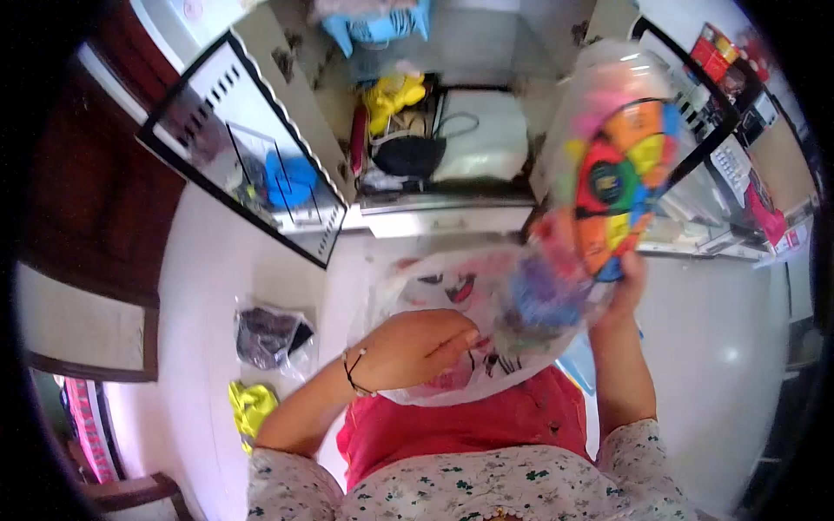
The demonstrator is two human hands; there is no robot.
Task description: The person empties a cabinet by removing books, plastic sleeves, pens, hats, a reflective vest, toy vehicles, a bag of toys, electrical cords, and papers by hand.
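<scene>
My left hand (421,352) has its fingers curled at the rim of a white plastic bag (404,300) with red and black print, which lies over my lap. At the right, my right hand (627,291) grips the lower end of a long clear plastic packet (608,74) holding a colourful round disc (621,182) with orange, yellow, red and blue sections. The packet is tilted upward and smeared by motion. Beside its lower end is a blurred bluish bundle (543,291) at the bag's right side.
An open cabinet (447,204) ahead holds a yellow item (391,100), a black item (408,156) and a white box (486,130). Its glass doors stand open. A bagged dark item (265,337) and yellow cloth (252,408) lie on the floor at left.
</scene>
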